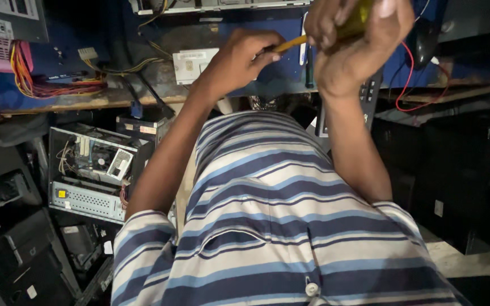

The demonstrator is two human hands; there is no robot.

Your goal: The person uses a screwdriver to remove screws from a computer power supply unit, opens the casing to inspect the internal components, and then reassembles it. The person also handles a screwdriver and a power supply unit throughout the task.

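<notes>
1. The right hand point(358, 48) is wrapped tight around the yellow handle point(354, 21) of a screwdriver, held up near the top edge of the view, above the far edge of the workbench point(75, 101).
2. The left hand point(239, 59) pinches the screwdriver's yellowish shaft point(290, 43) between thumb and fingertips, just beside the right hand; both hands are closed on the same tool.
3. The tool's tip is hidden inside the left fingers, so I cannot tell what it meets.
4. Judging by the two-handed hold, the step in hand looks like adjusting or seating the shaft in the handle. The next move would call for a steady handle grip while the left fingers turn or push the shaft.
5. Below, a striped shirt point(273, 226) fills the middle. An open computer case point(94, 170) sits at left under the bench, and a bundle of coloured wires point(41, 82) lies on the bench's left end.
</notes>
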